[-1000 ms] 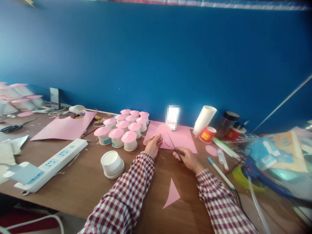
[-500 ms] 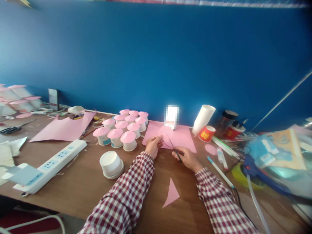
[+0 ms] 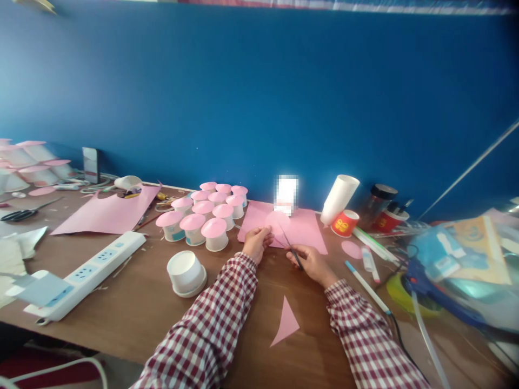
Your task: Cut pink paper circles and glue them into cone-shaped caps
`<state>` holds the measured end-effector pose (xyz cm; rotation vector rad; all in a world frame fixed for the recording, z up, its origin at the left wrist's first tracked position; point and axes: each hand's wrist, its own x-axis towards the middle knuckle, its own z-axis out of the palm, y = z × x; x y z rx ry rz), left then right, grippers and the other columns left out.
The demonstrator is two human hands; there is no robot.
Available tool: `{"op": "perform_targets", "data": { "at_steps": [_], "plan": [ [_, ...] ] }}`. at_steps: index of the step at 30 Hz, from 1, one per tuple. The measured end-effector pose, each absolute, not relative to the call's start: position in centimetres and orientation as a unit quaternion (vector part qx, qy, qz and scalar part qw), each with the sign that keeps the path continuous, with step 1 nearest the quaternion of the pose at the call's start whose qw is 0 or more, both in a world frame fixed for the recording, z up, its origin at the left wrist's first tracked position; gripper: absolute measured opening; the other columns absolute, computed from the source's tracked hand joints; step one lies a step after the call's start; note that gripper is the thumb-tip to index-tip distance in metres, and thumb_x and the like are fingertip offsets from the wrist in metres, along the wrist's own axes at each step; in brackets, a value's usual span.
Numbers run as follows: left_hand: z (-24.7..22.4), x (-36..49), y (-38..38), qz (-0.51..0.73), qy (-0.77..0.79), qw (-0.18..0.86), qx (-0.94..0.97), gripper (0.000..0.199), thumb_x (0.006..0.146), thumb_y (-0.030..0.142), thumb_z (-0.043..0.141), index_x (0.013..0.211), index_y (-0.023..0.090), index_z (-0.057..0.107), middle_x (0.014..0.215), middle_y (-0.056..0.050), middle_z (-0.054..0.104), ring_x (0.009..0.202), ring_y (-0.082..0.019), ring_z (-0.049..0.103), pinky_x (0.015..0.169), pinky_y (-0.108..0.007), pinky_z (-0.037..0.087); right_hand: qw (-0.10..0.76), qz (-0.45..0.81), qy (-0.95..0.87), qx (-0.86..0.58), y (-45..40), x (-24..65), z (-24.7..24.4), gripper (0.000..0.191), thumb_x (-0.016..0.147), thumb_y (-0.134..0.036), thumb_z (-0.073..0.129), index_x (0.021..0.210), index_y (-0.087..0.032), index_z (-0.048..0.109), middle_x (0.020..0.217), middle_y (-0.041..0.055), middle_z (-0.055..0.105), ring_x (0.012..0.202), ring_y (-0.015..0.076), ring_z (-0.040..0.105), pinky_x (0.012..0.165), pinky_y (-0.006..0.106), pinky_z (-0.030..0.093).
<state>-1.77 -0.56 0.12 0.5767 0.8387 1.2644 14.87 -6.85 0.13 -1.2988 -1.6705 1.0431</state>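
Note:
My left hand (image 3: 258, 244) pinches the edge of a pink paper disc (image 3: 278, 220) between thumb and fingers. My right hand (image 3: 311, 262) is closed round the handles of a pair of scissors (image 3: 294, 253), whose blades point up and left at the disc's right edge. Behind both lies a larger sheet of pink paper (image 3: 306, 227), partly covered by the disc and my hands. A pink paper offcut (image 3: 286, 323) with one curved side rests on the table between my forearms.
Several white cups with pink disc tops (image 3: 214, 228) stand left of my hands. Nearer me are a white cup upside down (image 3: 184, 270) and a power strip (image 3: 93, 273). On the right are stacked paper cups (image 3: 340, 197), a red cup (image 3: 344, 222) and a glue gun (image 3: 433, 292).
The whole view has shifted very slightly. My hands, the disc and the scissors keep almost the same positions, and the offcut lies where it was.

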Motion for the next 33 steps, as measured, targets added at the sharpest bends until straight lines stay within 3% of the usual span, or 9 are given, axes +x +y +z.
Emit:
{"op": "perform_targets", "data": {
  "at_steps": [25, 30, 33],
  "plan": [
    [0.5, -1.8, -0.7, 0.573, 0.371, 0.691, 0.239, 0.016, 0.072, 0.016, 0.068, 0.068, 0.010, 0.054, 0.056, -0.001, 0.057, 0.051, -0.005, 0.055, 0.051, -0.014, 0.046, 0.367, 0.413, -0.650, -0.522, -6.6, 14.9, -0.2, 0.041, 0.075, -0.047, 0.060, 0.096, -0.012, 0.064, 0.061, 0.0003, 0.057, 0.054, 0.0119, 0.050, 0.052, 0.024, 0.042],
    [0.6, -1.9, -0.6, 0.587, 0.367, 0.686, 0.223, 0.015, 0.073, 0.014, 0.066, 0.067, 0.011, 0.052, 0.054, 0.001, 0.053, 0.049, -0.004, 0.054, 0.049, -0.014, 0.045, 0.332, 0.344, -0.691, -0.543, -6.9, 15.7, 0.4, 0.037, 0.068, -0.043, 0.066, 0.093, -0.016, 0.063, 0.066, 0.0006, 0.060, 0.060, 0.0143, 0.055, 0.056, 0.025, 0.043],
    [0.5, -2.0, -0.5, 0.596, 0.360, 0.684, 0.215, 0.014, 0.074, 0.013, 0.065, 0.067, 0.011, 0.052, 0.055, 0.002, 0.052, 0.050, -0.004, 0.054, 0.049, -0.013, 0.046, 0.316, 0.322, -0.685, -0.573, -7.1, 16.5, 0.8, 0.034, 0.067, -0.041, 0.067, 0.091, -0.020, 0.057, 0.063, -0.0033, 0.058, 0.053, 0.0117, 0.051, 0.050, 0.022, 0.040]
  ]
}}
